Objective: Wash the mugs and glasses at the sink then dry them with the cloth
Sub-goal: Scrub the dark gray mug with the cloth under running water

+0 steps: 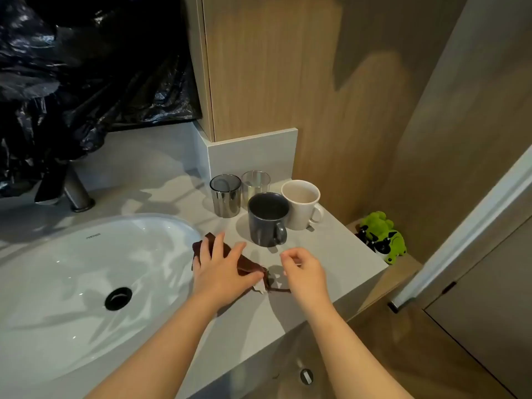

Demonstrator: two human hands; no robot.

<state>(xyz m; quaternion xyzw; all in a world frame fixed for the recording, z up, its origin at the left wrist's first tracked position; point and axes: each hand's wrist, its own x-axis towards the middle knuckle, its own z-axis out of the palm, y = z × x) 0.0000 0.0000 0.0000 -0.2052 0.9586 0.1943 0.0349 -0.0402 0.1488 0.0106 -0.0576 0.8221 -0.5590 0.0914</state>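
Apparently early: found grey ceramic mug (267, 218), white ceramic mug (300, 204), two clear glass tumblers (225, 195) untouched on tabletop (331, 254); left hand (221, 269) flat on brown folded cloth (205, 243), right hand (305, 269) fingers loosely curled, empty.

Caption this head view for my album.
Left hand rests on brown cloth beside sink; grey mug, white mug, dark glass, clear glass wait.

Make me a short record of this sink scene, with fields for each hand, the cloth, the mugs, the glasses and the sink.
left hand: flat on the brown cloth beside the sink
right hand: above the counter, fingers loosely curled, holding nothing
mugs: dark grey mug and white mug, upright on the counter
glasses: smoky glass and clear glass, upright, behind and left of the mugs
sink: white basin, black drain
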